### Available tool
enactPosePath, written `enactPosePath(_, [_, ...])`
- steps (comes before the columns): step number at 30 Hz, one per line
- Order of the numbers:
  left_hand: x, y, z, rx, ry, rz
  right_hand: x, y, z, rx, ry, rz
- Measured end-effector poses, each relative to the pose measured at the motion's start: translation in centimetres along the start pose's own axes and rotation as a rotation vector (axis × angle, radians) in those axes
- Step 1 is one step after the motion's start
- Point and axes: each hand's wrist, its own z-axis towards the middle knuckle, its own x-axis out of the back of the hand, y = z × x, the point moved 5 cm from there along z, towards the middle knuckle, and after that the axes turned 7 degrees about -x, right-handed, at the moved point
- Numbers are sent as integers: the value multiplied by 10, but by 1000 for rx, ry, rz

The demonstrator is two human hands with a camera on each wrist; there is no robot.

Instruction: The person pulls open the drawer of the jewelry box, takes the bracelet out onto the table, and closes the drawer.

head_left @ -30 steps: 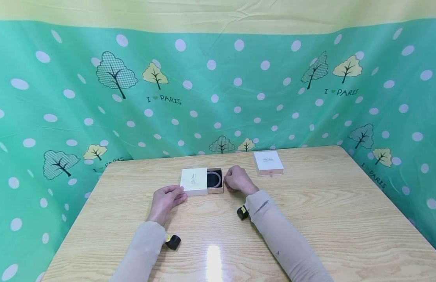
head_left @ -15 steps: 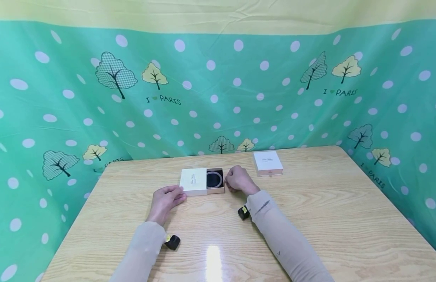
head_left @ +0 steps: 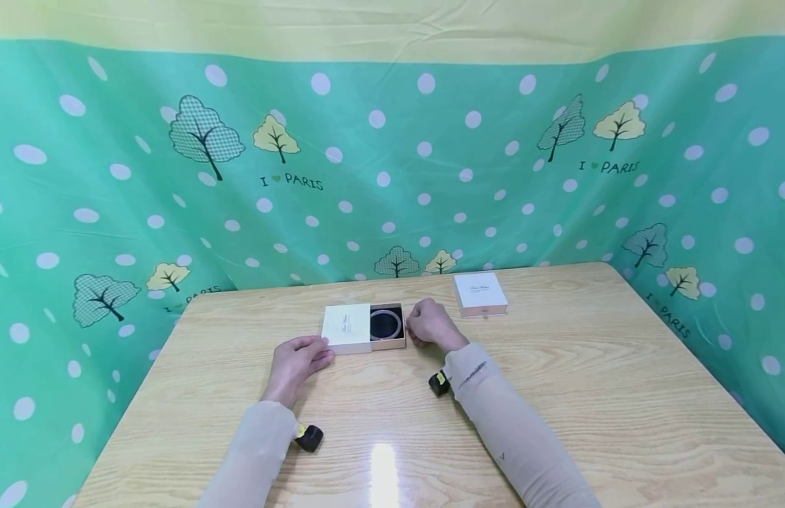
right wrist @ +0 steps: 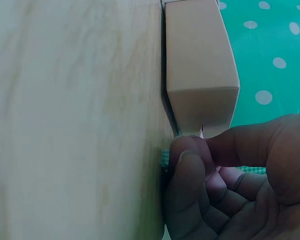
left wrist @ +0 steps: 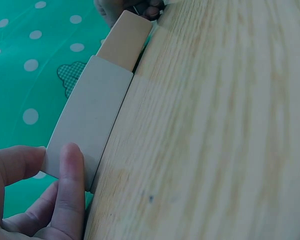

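A white drawer-style gift box stands partly pulled out. Its white sleeve lies to the left, and its tan-sided drawer sticks out to the right. A ring-shaped bangle shows on the drawer's dark lining, its left part hidden under the sleeve. My left hand holds the sleeve by its near left corner; in the left wrist view one finger lies along the side wall. At the drawer's right end my right hand pinches a small pinkish pull tab, mostly hidden by the fingertips.
A second white box, closed, stands behind and to the right of my right hand. The wooden table ends at a green dotted curtain. Black wrist cameras sit under both wrists.
The drawer has slid slightly further right out of the sleeve, with my right hand moving along, so more of the bangle shows. My left hand keeps its hold on the sleeve.
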Motion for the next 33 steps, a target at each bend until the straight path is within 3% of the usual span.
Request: enactPosePath(33, [1, -1, 0, 2, -3, -4, 5, 3, 0, -41, 6, -20])
